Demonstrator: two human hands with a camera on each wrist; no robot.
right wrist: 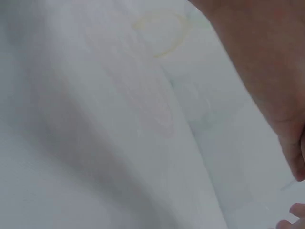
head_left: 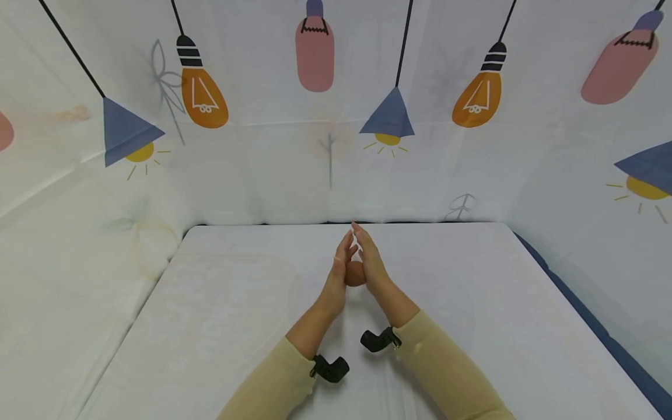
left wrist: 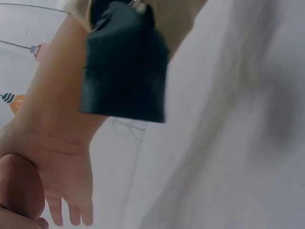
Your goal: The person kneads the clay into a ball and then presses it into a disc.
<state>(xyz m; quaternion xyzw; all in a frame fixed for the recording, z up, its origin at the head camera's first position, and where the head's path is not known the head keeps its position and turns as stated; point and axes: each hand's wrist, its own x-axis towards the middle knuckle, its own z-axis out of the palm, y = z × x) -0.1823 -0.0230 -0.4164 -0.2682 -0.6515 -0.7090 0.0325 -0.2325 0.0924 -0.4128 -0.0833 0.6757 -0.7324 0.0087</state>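
A smooth reddish-brown ball (head_left: 355, 273) is held between two facing palms, above the white tabletop. My left hand (head_left: 336, 280) presses it from the left, its fingers straight and pointing away from me. From the other side my right hand (head_left: 374, 265) does the same, and the fingertips of both hands come close together beyond the ball. In the left wrist view the ball (left wrist: 20, 187) lies against the palm of the left hand (left wrist: 64, 164), whose fingers extend downward. Only part of a hand (right wrist: 291, 143) shows at the right edge of the right wrist view; the ball is mostly hidden there.
A white-covered table (head_left: 210, 326) spreads under both forearms. Behind it hangs a white cloth (head_left: 262, 169) printed with lamps and bulbs. Black wrist devices (head_left: 331, 370) are strapped at both beige sleeves (head_left: 451, 373). A dark blue strip (head_left: 593, 326) runs along the table's right side.
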